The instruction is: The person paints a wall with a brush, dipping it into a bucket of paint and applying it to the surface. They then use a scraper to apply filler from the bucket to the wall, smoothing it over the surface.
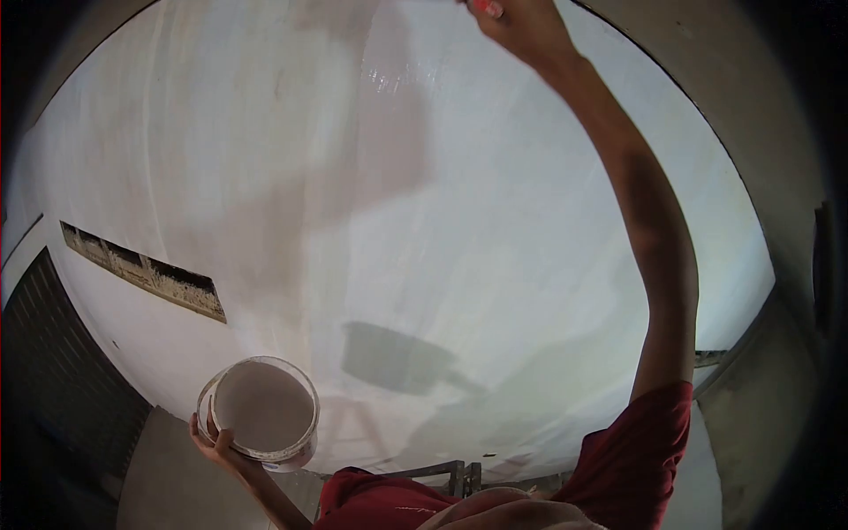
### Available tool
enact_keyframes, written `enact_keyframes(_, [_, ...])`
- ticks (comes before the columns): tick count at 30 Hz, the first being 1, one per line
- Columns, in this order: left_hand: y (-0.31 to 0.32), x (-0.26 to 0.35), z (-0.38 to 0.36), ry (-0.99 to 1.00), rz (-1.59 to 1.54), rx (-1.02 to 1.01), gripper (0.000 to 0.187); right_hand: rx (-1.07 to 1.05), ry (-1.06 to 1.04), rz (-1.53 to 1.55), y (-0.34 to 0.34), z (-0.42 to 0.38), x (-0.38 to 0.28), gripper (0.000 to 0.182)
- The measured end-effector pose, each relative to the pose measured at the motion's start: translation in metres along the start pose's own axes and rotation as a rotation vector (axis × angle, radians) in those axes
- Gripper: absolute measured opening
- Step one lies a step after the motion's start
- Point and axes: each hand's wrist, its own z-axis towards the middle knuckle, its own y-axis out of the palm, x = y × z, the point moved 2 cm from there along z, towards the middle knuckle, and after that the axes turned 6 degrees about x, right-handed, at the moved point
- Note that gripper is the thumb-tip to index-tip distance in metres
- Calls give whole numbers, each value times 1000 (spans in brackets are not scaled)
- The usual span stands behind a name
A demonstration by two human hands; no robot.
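Observation:
My left hand [216, 442] is closed on the rim of a round plastic bucket [311, 389] at the lower left, thumb over the edge. Pale, whitish liquid that looks like paint [265, 411] lies inside it, and the bucket tips so its mouth faces me. My right arm reaches high, and the right hand [523, 31] is closed around a red handle [488, 8] at the top edge of the view. The far end of that tool is out of view, so its kind cannot be told. Before me is a white wall [503, 203] with a shiny wet patch [393, 79].
A long narrow opening [146, 269] cuts through the wall at left. Beyond it is a dark slatted door or shutter [66, 353]. Below me show dark frame bars [455, 473], perhaps of a stand. Shadows of arm and bucket fall across the wall.

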Motion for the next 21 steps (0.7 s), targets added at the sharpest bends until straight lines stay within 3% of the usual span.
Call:
enact_keyframes(2, [-2, -3, 2, -15, -11, 4, 81, 18, -106, -9, -4, 24, 3, 16])
enact_keyframes(5, [-1, -6, 1, -8, -61, -15, 81, -140, -61, -127, 13, 52, 3, 13])
enact_keyframes(9, [7, -1, -6, 1, -58, 3, 80, -150, -140, -223, 40, 56, -10, 7])
enact_keyframes(11, [6, -4, -4, -15, -64, 12, 80, -140, -112, -91, 56, 26, -28, 6])
enact_keyframes(12, [4, -5, -4, -26, -62, 14, 80, -264, -134, -53, 63, 2, -44, 21])
enact_keyframes(13, [4, -6, -4, -22, -65, 10, 80, -327, -200, -184, 67, -24, -70, 18])
enact_keyframes(15, [3, -5, -3, -15, -61, -5, 80, -505, -169, -49, 73, -78, -124, 14])
enact_keyframes(18, [-1, -6, 0, 3, -33, -3, 80, -597, -287, -90, 84, -164, -200, 20])
enact_keyframes(21, [7, 6, -8, 35, -1, 33, 80, -701, -197, 148, 87, -217, -240, 16])
